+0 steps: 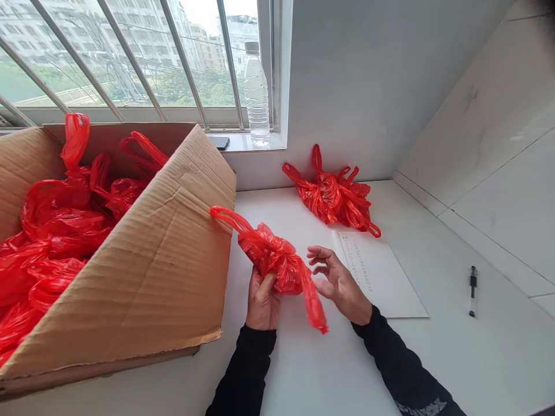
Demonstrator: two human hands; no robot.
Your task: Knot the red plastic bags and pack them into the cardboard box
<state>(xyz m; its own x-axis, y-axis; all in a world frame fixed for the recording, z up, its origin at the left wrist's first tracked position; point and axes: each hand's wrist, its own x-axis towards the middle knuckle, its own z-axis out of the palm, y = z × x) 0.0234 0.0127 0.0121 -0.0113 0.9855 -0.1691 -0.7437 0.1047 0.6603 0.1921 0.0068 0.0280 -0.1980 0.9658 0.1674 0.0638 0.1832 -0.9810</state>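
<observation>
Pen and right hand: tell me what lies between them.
In the head view, a white sheet of paper lies flat between the right hand and the pen. Beyond its edge, bare tabletop reaches the pen.

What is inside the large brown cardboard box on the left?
Many crumpled red plastic bags fill the brown cardboard box; its near flap hides some, and the bottom is covered.

Left hand (261, 300) grips red bag (277, 263) — right hand (336, 283) (open) beside
</observation>
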